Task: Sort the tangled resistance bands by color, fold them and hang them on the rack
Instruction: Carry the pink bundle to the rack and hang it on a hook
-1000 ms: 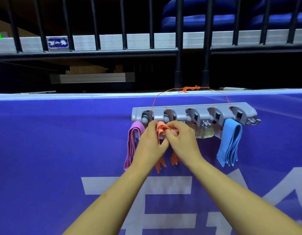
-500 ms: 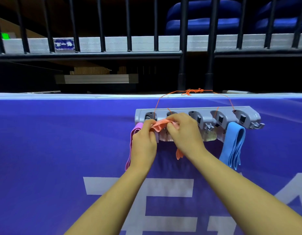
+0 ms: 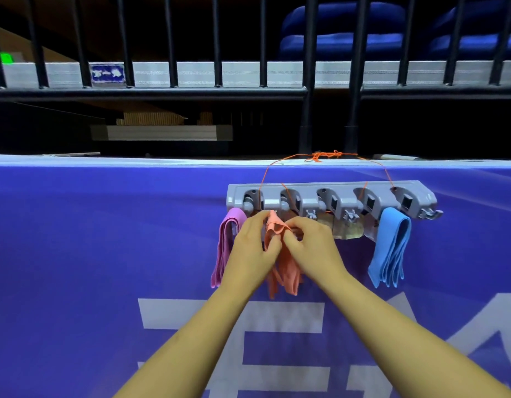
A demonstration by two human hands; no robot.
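A grey rack (image 3: pixel 331 196) with several holders hangs by an orange string (image 3: pixel 323 156) against a purple banner. A folded pink band (image 3: pixel 224 248) hangs at its left end and a folded blue band (image 3: pixel 390 248) near its right end. Between them, under the second holder, is a folded orange band (image 3: pixel 280 254). My left hand (image 3: pixel 252 251) and my right hand (image 3: pixel 311 248) both pinch its upper fold, just below the rack. The band's tails dangle beneath my hands.
The purple banner (image 3: pixel 105 254) with white lettering fills the lower view. Above its top edge runs a black railing (image 3: pixel 150 93) with vertical bars, and blue seats (image 3: pixel 343 30) sit behind it. A crumpled wrapper (image 3: pixel 349 231) hangs under the rack's middle.
Both hands have come down a little from the rack's holder with the orange band's fold, and more of the band now hangs below them.
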